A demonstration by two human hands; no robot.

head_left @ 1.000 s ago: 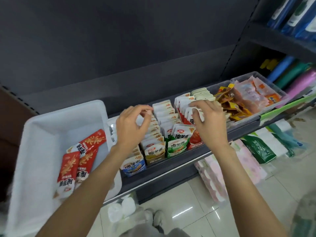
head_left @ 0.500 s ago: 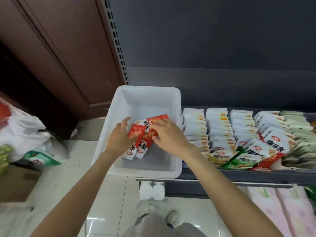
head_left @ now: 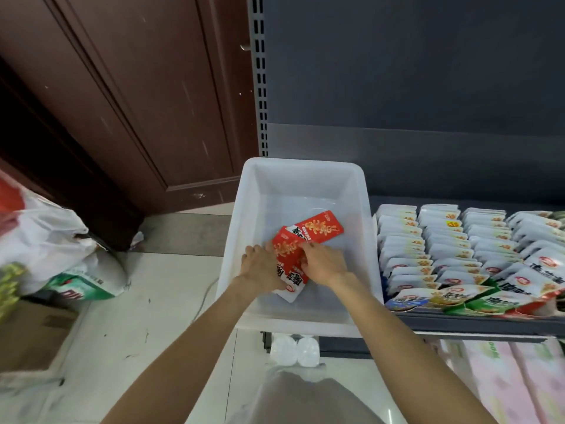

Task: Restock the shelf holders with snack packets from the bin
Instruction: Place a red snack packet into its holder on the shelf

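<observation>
Centrally, both the left hand (head_left: 260, 268) and right hand (head_left: 321, 263) pinch overlapping red packets (head_left: 292, 254) in the bin (head_left: 301, 169); slick wrappers could slide apart and drop.

brown wooden door (head_left: 128, 96); white plastic bags (head_left: 46, 240), cardboard box (head_left: 27, 335), floor left

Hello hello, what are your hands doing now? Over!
Left hand and right hand gripping red snack packets inside white bin. Shelf holders alongside, already packed. Nothing in the way.
</observation>
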